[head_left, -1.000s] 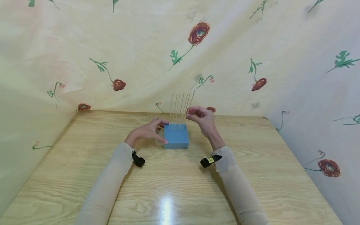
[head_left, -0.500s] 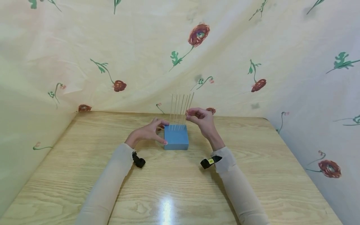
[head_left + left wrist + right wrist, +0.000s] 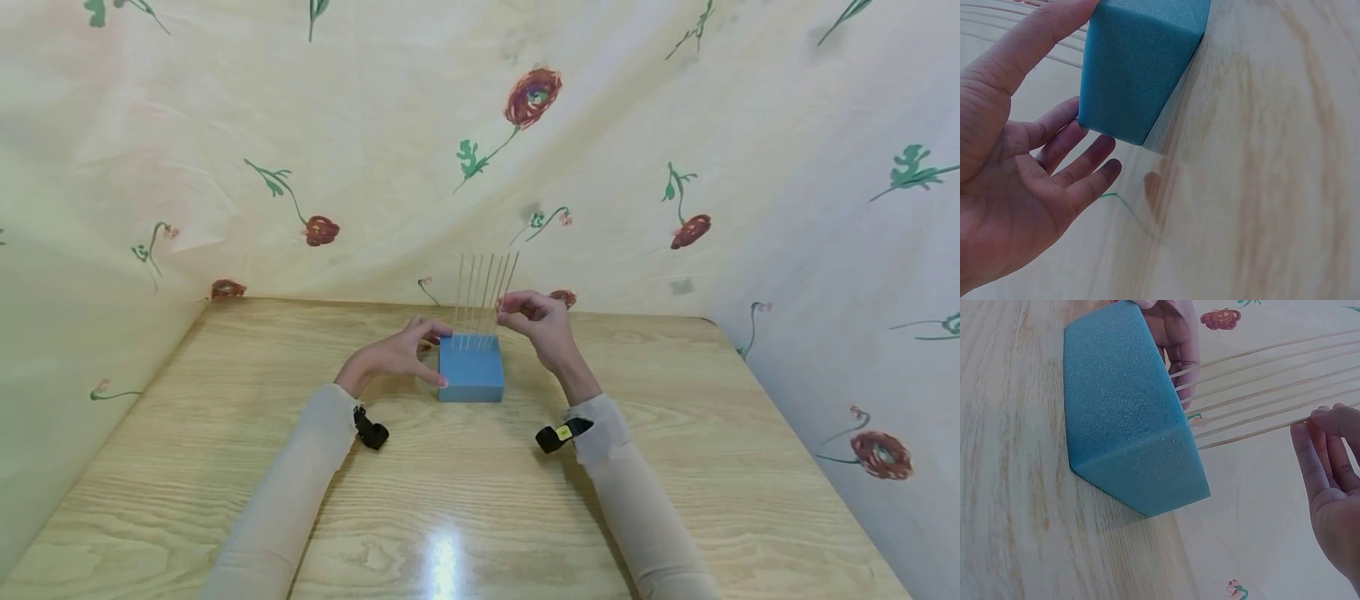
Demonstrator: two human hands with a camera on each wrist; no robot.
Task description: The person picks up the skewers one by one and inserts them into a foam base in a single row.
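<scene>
A blue foam block (image 3: 471, 375) lies on the table, with several thin wooden skewers (image 3: 458, 300) standing in a row along its far part. My left hand (image 3: 393, 352) holds the block at its left side, the thumb on the near top corner and the index finger at the far corner. In the left wrist view the other fingers hang spread below the block (image 3: 1132, 75). Between thumb and fingertips, my right hand (image 3: 546, 327) pinches the rightmost skewer (image 3: 1247, 435), which leans right. Its lower end meets the foam's top face in the right wrist view.
The wooden table (image 3: 480, 483) extends around the block on every side. Behind it hangs a pale cloth (image 3: 375, 150) with printed flowers, which also covers both sides. Each wrist wears a black strap with a camera (image 3: 371, 432).
The whole scene sits slightly lower in the view. Both hands keep their grip, and the rightmost skewer's top stands a little lower relative to the others than a second ago.
</scene>
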